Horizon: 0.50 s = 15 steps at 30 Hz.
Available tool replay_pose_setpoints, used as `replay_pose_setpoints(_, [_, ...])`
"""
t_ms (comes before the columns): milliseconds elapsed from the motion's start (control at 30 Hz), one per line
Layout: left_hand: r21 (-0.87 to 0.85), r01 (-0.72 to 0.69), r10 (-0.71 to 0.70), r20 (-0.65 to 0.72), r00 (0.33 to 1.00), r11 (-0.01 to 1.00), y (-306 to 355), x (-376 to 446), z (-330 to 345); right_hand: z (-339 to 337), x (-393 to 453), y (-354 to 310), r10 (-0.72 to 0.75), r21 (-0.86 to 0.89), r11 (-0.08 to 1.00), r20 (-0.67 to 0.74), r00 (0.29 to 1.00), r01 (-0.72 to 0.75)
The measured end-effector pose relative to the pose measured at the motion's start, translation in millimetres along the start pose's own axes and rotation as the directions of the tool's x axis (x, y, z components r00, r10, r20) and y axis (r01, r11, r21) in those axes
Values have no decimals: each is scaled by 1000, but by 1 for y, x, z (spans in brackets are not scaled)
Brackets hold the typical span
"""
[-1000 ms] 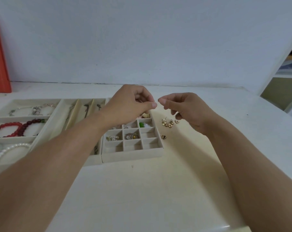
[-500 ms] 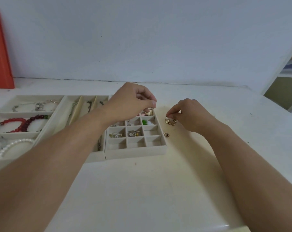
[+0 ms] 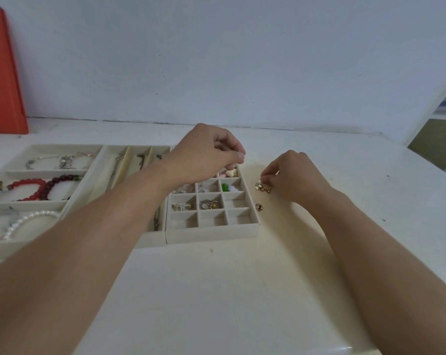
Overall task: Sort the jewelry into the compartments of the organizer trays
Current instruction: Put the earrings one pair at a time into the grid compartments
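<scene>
My left hand (image 3: 209, 156) hovers over the far right corner of the small grid tray (image 3: 211, 233), thumb and forefinger pinched on something too tiny to make out. My right hand (image 3: 291, 175) rests on the table just right of that tray. Its fingertips pinch a piece in the small pile of gold earrings (image 3: 263, 188). A single gold earring (image 3: 259, 207) lies apart, nearer the tray's right wall. Some of the grid's cells hold rings, a green stone (image 3: 225, 187) and pale charms; the near row looks bare.
A tray of long slots (image 3: 129, 160) with chains adjoins the grid tray on the left. Farther left, a wider tray (image 3: 46, 170) holds a silver bracelet, a red bead bracelet (image 3: 35, 187) and a pearl bracelet (image 3: 24, 222). An orange object (image 3: 1, 73) stands back left.
My hands parted from a joined pinch. The right hand dropped to the gold earring pile and now pinches there; the left hand stayed over the grid tray's far corner, still pinching.
</scene>
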State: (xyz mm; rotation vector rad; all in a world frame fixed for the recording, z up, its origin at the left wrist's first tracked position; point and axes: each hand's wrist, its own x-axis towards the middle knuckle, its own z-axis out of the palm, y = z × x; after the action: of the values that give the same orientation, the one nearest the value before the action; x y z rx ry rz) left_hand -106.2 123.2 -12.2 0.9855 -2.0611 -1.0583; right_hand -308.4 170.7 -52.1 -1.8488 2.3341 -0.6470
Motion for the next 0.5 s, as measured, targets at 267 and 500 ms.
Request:
replay_pose_setpoints(267, [10,4,-4,9,1000,1000,-1,1,-1,4,2,1,-37,-87,996,-15,999,35])
replay_pose_setpoints(500, [0,7,-7,29,1000,1000,-3,2,-4,4,3,-2,-11,-117,993,-9,1000,10])
